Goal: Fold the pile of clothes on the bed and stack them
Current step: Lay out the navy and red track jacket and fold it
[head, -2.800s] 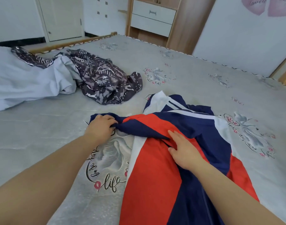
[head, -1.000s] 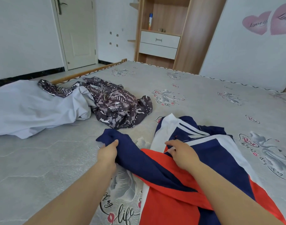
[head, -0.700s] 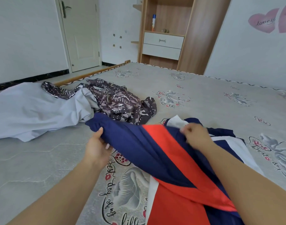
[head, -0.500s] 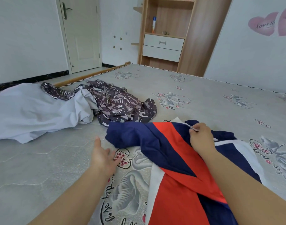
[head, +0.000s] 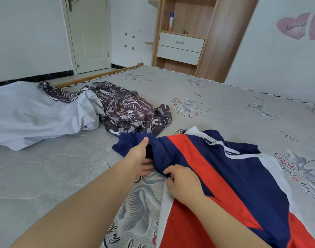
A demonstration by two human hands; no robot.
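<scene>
The left hand reaches into the navy sleeve end of the jacket, thumb lying along the top of the cloth and fingers tucked beneath the fold, so it grips the sleeve between them. Just beside it, the right hand has its fingers curled over the sleeve's near edge, pinching the navy fabric where it meets the white stripe. The jacket, navy with red and white panels, lies spread across the near right part of the bed, its sleeve drawn toward the left and not yet laid over the body. Farther back on the left sit a crumpled dark patterned garment and, touching it, a rumpled pale blue garment, both unfolded. No folded stack shows anywhere on the mattress. By this evidence the task looks barely begun: the jacket appears to be in its first fold, two garments wait untouched, and stacking remains entirely ahead.
</scene>
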